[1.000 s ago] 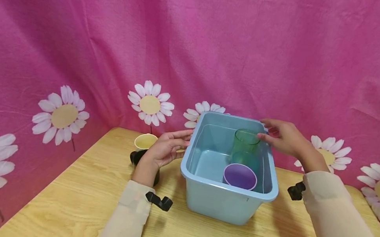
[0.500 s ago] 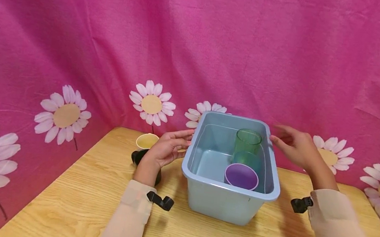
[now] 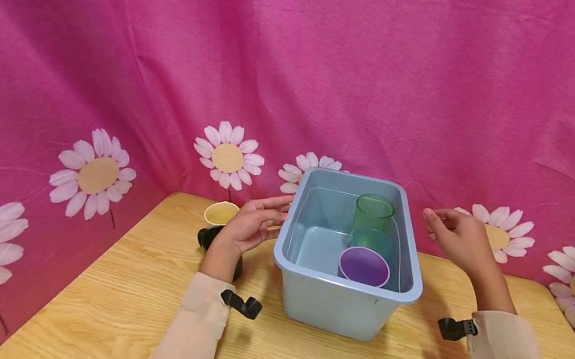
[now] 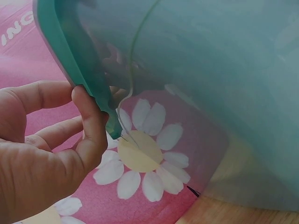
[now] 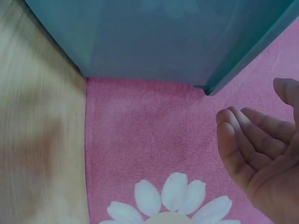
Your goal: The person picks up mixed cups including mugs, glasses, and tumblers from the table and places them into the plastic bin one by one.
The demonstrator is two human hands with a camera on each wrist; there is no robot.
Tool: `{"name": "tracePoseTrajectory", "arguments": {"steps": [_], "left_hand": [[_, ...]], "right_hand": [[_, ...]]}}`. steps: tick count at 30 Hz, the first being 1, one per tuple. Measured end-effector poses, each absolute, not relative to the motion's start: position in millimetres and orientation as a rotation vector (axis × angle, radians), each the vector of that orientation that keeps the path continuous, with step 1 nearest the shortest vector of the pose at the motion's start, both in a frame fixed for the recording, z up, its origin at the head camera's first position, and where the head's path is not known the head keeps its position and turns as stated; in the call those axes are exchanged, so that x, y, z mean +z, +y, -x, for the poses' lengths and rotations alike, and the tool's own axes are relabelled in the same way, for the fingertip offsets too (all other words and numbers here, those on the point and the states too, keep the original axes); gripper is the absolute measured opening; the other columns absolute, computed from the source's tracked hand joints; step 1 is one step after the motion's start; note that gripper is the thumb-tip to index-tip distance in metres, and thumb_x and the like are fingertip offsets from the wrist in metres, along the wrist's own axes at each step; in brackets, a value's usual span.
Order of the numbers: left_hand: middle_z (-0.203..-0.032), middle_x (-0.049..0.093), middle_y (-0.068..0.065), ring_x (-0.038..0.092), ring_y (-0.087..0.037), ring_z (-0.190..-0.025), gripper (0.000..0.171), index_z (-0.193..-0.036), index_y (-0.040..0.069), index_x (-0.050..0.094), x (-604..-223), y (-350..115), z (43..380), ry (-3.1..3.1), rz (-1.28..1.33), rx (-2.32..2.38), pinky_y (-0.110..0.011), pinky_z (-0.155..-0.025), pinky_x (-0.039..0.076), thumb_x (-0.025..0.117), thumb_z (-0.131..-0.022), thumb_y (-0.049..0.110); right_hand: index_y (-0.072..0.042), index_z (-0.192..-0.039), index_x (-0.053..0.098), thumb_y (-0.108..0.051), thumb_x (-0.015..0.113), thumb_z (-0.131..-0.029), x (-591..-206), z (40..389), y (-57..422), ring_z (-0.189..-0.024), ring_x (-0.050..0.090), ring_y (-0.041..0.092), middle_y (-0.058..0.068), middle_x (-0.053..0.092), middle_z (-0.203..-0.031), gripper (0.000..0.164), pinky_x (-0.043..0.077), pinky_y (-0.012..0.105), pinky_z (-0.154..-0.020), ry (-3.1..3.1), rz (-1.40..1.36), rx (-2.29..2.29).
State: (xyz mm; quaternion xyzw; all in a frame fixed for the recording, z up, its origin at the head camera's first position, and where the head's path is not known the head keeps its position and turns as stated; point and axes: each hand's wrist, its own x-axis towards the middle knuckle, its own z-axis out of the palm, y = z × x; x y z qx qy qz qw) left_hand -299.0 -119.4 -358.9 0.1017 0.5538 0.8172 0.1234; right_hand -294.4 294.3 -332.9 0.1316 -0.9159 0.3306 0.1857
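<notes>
A blue plastic tub (image 3: pixel 336 305) stands on the table. Inside, toward its right side, are a see-through green tumbler (image 3: pixel 374 213), a teal see-through cup shape (image 3: pixel 379 243) just below it in view, and a purple cup (image 3: pixel 364 267) nearest the front wall. My left hand (image 3: pixel 255 223) touches the tub's left rim, its fingertips right against the outer edge in the left wrist view, where the rim (image 4: pixel 70 51) shows green. Apart from the tub, to its right, my right hand (image 3: pixel 460 239) hangs in the air, fingers loosely bent with nothing between them.
A yellow cup (image 3: pixel 221 214) stands at the back left of the wooden table (image 3: pixel 116 302). A black object (image 3: pixel 208 235) lies partly hidden behind my left wrist. Pink cloth (image 3: pixel 364 81) with daisies hangs behind the table.
My right hand has left the tub's right rim near the green tumbler and moved right, away from the tub. The left hand stays at the left rim.
</notes>
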Motion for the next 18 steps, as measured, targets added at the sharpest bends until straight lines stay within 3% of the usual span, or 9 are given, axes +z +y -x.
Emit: {"name": "tracePoseTrajectory", "arguments": {"steps": [4, 8, 15, 18], "left_hand": [[-0.119, 0.070, -0.010, 0.070, -0.017, -0.090, 0.050, -0.147, -0.001, 0.052, -359, -120, 299, 1.618, -0.309, 2.376, -0.032, -0.080, 0.060, 0.056, -0.098, -0.004], [-0.122, 0.069, -0.011, 0.070, -0.017, -0.089, 0.049, -0.146, 0.000, 0.054, -361, -118, 300, 1.616, -0.307, 2.375, -0.032, -0.080, 0.060, 0.057, -0.098, -0.004], [-0.122, 0.069, -0.011, 0.070, -0.016, -0.089, 0.049, -0.146, 0.001, 0.054, -359, -119, 299, 1.637, -0.308, 2.375, -0.031, -0.079, 0.059, 0.056, -0.098, -0.005], [-0.126, 0.068, -0.014, 0.070, -0.016, -0.089, 0.049, -0.147, 0.001, 0.054, -358, -120, 299, 1.632, -0.313, 2.378, -0.031, -0.079, 0.060, 0.056, -0.098, -0.005]], "right_hand": [[0.004, -0.112, 0.072, -0.042, 0.056, -0.105, -341, 290, 292, -0.070, 0.067, 0.011, 0.013, 0.072, -0.085, 0.049, 0.052, 0.022, -0.060, -2.585, -0.326, 1.010], [0.008, -0.113, 0.070, -0.044, 0.056, -0.104, -348, 282, 287, -0.069, 0.070, 0.012, 0.014, 0.071, -0.085, 0.055, 0.057, 0.024, -0.061, -2.579, -0.280, 1.199], [0.019, -0.123, 0.060, -0.042, 0.051, -0.107, -352, 275, 274, -0.069, 0.068, 0.011, -0.003, 0.071, -0.079, 0.064, 0.061, 0.028, -0.066, -2.518, -0.210, 1.623], [0.020, -0.126, 0.059, -0.042, 0.051, -0.107, -353, 270, 269, -0.071, 0.069, 0.010, -0.005, 0.071, -0.080, 0.066, 0.061, 0.028, -0.067, -2.520, -0.182, 1.655]]}}
